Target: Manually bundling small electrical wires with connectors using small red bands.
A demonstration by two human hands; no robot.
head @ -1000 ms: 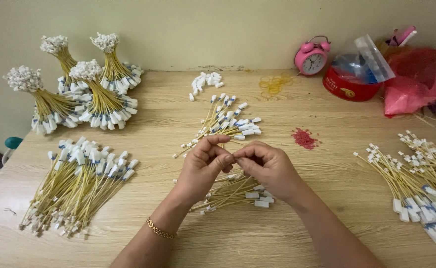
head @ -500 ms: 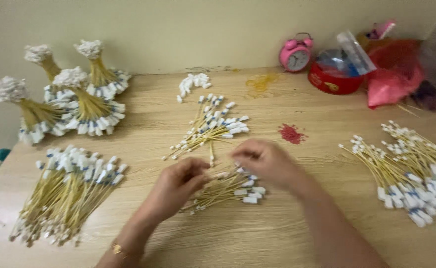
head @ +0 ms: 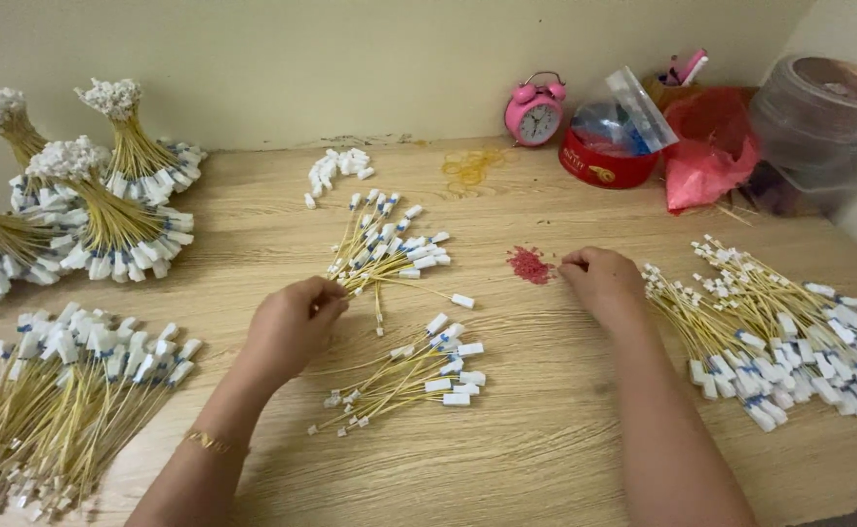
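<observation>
Left hand [head: 297,327] pinches thin yellow cable bundle [head: 384,252] at centre frame: light, floppy, best gripped mid-bundle. Right hand [head: 599,281] fingertips pressed together at red rubber bands [head: 530,264].

**Pale wall, wooden worktop**

A light-grained wooden tabletop [head: 545,459] fills the view and runs back to a plain cream painted wall [head: 350,59]. Chipped paint marks the seam between them. Soft, even light leaves only faint shadows.

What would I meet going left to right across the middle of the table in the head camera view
Loose wire pile → left hand → small wire bundle → red rubber bands → right hand → right wire pile.
</observation>
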